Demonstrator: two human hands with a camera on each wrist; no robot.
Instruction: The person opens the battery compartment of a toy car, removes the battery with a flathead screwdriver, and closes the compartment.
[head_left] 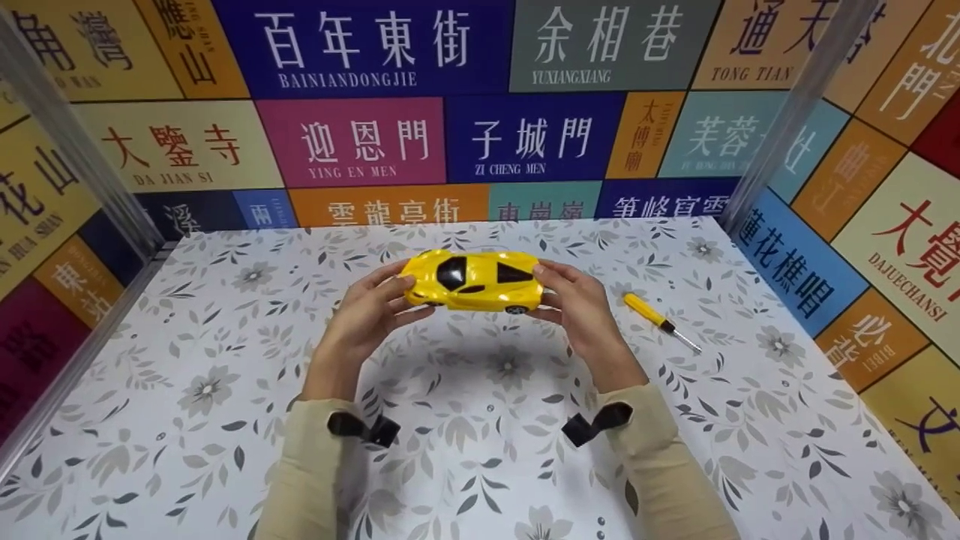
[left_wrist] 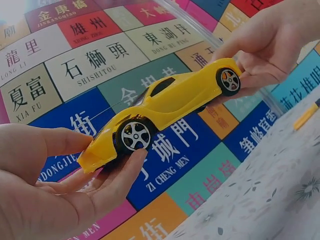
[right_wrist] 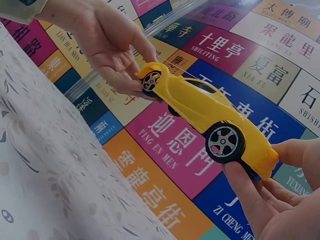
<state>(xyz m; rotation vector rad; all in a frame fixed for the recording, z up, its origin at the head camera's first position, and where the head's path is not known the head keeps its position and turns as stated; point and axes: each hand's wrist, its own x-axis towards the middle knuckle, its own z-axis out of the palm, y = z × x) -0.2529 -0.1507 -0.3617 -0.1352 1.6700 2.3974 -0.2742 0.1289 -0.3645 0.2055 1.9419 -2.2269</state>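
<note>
A yellow toy car (head_left: 480,283) with dark windows and black wheels is held up above the table, its nose to the left. My left hand (head_left: 365,307) pinches the front end between thumb and fingers. At the rear end, my right hand (head_left: 581,304) grips it in the same way. From the left wrist view, the side of the toy car (left_wrist: 175,102) shows silver five-spoke wheels, with left fingertips under the front wheel. In the right wrist view the right thumb and fingers hold the tail of the toy car (right_wrist: 205,107).
A screwdriver (head_left: 661,322) with a yellow and black handle lies on the table to the right of my right hand. White cloth with grey leaves and flowers covers the table (head_left: 495,465). Colourful sign panels (head_left: 352,142) stand along the back and both sides.
</note>
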